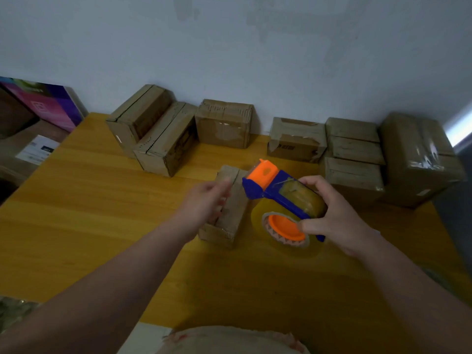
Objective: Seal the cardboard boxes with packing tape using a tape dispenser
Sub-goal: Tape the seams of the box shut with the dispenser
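A small cardboard box point(231, 215) lies lengthwise in the middle of the yellow wooden table point(102, 200). My left hand point(207, 203) hovers over the box's left side with relaxed, blurred fingers; whether it touches the box I cannot tell. My right hand point(334, 215) grips a blue and orange tape dispenser point(270, 185) loaded with a clear tape roll point(283, 231). The dispenser's orange head points at the far end of the box, just to its right.
Several cardboard boxes line the wall: two at the back left point(153, 131), one in the middle point(224, 123), a taped one point(296, 140), a stack point(353, 154) and a large one point(419, 159) at the right. A colourful box point(51, 103) stands beyond the table's left edge.
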Action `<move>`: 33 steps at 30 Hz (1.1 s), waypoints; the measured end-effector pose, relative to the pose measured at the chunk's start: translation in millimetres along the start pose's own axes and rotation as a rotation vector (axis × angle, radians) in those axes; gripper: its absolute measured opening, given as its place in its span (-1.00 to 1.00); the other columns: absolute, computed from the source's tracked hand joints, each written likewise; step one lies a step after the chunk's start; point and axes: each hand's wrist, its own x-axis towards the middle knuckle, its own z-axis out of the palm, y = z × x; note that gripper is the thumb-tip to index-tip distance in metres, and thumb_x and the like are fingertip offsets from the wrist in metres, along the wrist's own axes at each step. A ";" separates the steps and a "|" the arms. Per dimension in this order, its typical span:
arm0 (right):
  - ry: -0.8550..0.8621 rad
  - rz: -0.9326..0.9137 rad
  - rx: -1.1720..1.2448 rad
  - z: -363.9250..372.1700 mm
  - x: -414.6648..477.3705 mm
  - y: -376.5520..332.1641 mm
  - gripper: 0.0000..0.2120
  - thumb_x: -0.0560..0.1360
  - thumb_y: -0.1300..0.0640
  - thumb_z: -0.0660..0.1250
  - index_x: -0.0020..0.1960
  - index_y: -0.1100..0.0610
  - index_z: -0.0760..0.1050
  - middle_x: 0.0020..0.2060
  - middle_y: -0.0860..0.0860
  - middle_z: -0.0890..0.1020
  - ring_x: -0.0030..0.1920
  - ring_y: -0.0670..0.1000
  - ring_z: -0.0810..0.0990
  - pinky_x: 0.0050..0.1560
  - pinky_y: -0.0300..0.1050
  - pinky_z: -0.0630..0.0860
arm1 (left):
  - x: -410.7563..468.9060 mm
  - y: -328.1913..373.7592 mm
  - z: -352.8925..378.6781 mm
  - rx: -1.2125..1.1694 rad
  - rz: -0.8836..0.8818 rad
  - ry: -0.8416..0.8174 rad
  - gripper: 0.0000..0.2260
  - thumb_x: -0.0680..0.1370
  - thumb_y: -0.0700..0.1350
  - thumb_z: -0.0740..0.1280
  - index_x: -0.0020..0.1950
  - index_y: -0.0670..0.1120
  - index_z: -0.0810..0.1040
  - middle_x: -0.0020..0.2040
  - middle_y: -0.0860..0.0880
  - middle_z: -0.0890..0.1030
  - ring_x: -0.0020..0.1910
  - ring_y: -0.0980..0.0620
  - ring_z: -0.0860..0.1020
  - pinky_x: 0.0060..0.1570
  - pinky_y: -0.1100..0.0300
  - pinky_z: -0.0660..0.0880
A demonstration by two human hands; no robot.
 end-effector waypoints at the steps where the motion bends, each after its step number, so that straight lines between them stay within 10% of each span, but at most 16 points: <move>1: -0.013 -0.010 -0.010 0.2 -0.9 -0.6 -0.33 0.13 0.22 0.52 0.18 -0.09 0.40 0.00 -0.04 0.58 -0.09 0.01 0.65 -0.15 0.00 0.63 | 0.9 6.2 -1.1 -0.162 -0.132 -0.059 -0.60 0.51 0.22 0.27 0.11 -0.07 0.58 0.05 -0.05 0.64 -0.03 0.02 0.59 -0.10 0.13 0.55; 7: -0.059 -0.073 -0.120 4.5 -6.7 -4.0 -0.36 0.16 0.18 0.54 0.15 -0.18 0.41 -0.03 -0.26 0.54 -0.07 -0.12 0.62 -0.17 -0.16 0.62 | -0.1 15.3 -6.4 -0.309 -0.224 -0.253 -0.83 0.40 -0.02 0.41 -0.14 -0.10 0.59 -0.37 -0.02 0.59 -0.39 0.11 0.55 -0.37 0.23 0.52; 19: -0.094 -0.116 -0.274 19.7 -13.7 -3.8 -0.18 0.20 -0.21 0.51 0.34 -0.50 0.19 0.23 -0.38 0.40 0.16 -0.28 0.50 0.01 -0.33 0.55 | -3.2 1.6 -0.7 -0.218 -0.221 0.034 -0.91 0.56 -0.21 0.32 -0.14 -0.16 0.53 -0.45 -0.02 0.56 -0.48 0.12 0.50 -0.42 0.26 0.49; 33: -0.347 -0.016 -0.421 2.3 -17.3 -16.7 -0.21 0.31 0.05 0.58 0.31 -0.44 0.23 0.08 -0.16 0.53 -0.14 -0.23 0.63 -0.28 -0.31 0.55 | -5.1 -30.1 -51.2 -0.187 -0.141 0.243 -0.86 0.51 -0.25 0.38 -0.25 -0.17 0.56 -0.49 0.02 0.58 -0.49 0.12 0.47 -0.47 0.33 0.48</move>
